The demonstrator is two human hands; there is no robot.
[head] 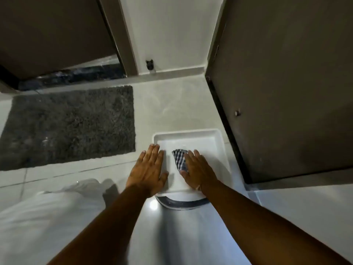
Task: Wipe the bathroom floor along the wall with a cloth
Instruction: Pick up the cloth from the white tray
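A dark grey shaggy bath mat (70, 125) lies on the pale tiled floor (172, 104) at left. The left hand (149, 170) rests flat, fingers together, on the left rim of a shallow white rectangular tray (217, 136). Inside it, the right hand (198, 170) presses flat on a blue-and-white checked cloth (178, 156). A dark brown door (286, 92) stands at right.

Grey mat (68, 127) beside brown door (286, 92)

Home bathroom: tiled floor (57, 180), shaggy grey bath mat (72, 125).
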